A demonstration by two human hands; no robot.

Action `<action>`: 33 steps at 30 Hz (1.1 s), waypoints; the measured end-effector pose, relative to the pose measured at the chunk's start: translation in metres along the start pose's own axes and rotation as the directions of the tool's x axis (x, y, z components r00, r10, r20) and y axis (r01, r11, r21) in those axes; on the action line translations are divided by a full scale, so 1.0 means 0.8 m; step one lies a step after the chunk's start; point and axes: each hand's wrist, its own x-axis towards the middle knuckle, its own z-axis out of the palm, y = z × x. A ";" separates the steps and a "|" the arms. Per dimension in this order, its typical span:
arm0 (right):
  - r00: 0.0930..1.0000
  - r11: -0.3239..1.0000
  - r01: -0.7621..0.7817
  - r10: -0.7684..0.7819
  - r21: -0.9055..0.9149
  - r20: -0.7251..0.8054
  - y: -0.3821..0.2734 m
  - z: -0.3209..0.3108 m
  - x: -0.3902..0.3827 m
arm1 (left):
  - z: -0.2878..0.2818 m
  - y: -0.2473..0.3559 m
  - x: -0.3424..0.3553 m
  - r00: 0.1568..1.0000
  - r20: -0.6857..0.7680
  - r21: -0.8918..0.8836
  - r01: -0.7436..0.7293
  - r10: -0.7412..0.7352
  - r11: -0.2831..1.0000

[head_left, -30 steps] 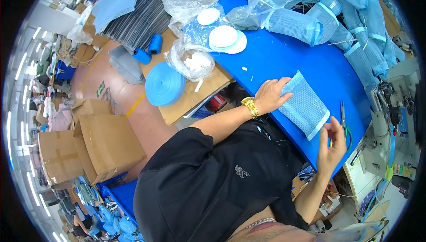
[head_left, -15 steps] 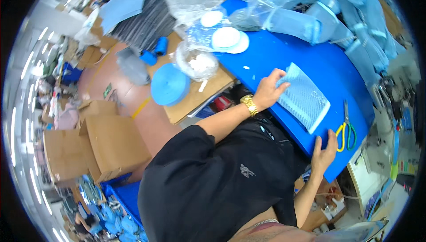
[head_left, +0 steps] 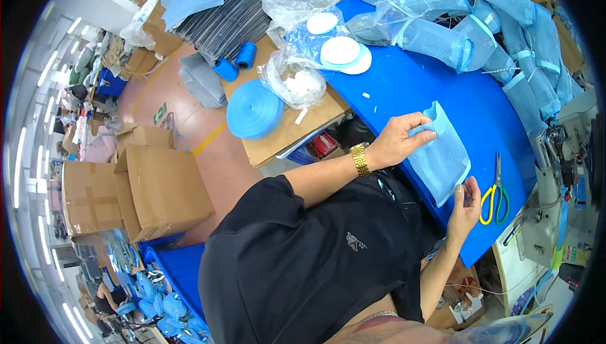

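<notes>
A light blue mesh pouch (head_left: 443,158) with a pale hem lies over the blue tabletop in front of me, its upper end lifted a little. My left hand (head_left: 403,142), a gold watch at its wrist, pinches the pouch's upper left edge between thumb and fingers. At the opposite, hemmed end, my right hand (head_left: 464,211) brings thumb and fingertips together on the edge. Just right of that hand lie scissors (head_left: 496,192) with one yellow and one green handle, blades pointing away.
Several blue mesh pieces (head_left: 435,44) are heaped along the table's far side. White oval pads (head_left: 341,51) sit at the far left, near a blue strap roll (head_left: 254,109) and blue thread spools (head_left: 245,55). Sewing machinery (head_left: 562,154) borders the right; cardboard boxes (head_left: 167,189) stand left.
My right hand has moved up to the pouch's hemmed end, its fingers drawing closer together. My left hand keeps hold of the upper edge, which is raised slightly more. The whole view has shifted.
</notes>
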 end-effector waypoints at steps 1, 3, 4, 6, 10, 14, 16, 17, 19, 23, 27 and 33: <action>0.996 0.994 -0.093 0.092 0.057 0.022 0.004 -0.004 0.000 | -0.002 0.000 0.001 1.000 0.000 -0.001 0.000 0.000 1.000; 0.982 0.976 -0.189 0.185 0.109 0.045 0.004 -0.008 -0.002 | -0.005 0.001 0.002 0.999 0.000 0.008 -0.033 0.033 0.999; 0.968 0.947 -0.247 0.234 0.205 0.089 0.002 -0.009 -0.002 | -0.004 0.001 0.002 0.999 0.003 0.005 -0.032 0.032 0.999; 0.952 0.905 -0.304 0.278 0.298 0.129 0.001 -0.009 -0.002 | -0.002 0.000 0.004 1.000 0.017 -0.037 -0.002 0.003 0.999; 0.978 0.901 -0.206 0.175 0.381 0.114 0.003 -0.005 -0.003 | -0.007 -0.017 0.000 0.976 0.179 0.347 0.051 -0.120 0.936; 0.988 0.882 -0.153 0.143 0.445 0.056 0.002 -0.005 -0.006 | -0.014 -0.035 0.000 0.978 0.038 0.575 -0.191 0.207 0.795; 0.985 0.872 -0.172 0.163 0.459 0.060 0.006 -0.009 -0.008 | -0.017 -0.026 0.002 0.978 0.026 0.566 -0.185 0.207 0.803; 0.980 0.828 -0.190 0.193 0.527 0.050 0.001 -0.004 -0.010 | -0.017 -0.028 0.004 0.977 0.009 0.513 -0.186 0.211 0.838; 0.974 0.779 -0.205 0.223 0.592 0.044 -0.003 0.000 -0.011 | -0.017 -0.029 0.006 0.978 -0.011 0.487 -0.177 0.209 0.855; 0.972 0.758 -0.216 0.226 0.615 0.062 0.000 -0.002 -0.013 | -0.015 -0.017 0.010 0.975 0.000 0.551 -0.186 0.223 0.813; 0.976 0.789 -0.217 0.180 0.575 0.121 0.017 -0.005 -0.015 | -0.015 -0.019 0.009 0.965 0.035 0.616 -0.225 0.259 0.755; 0.978 0.862 -0.203 0.159 0.464 0.132 0.004 -0.002 -0.018 | -0.014 -0.033 0.005 0.994 0.111 0.357 -0.040 0.001 0.933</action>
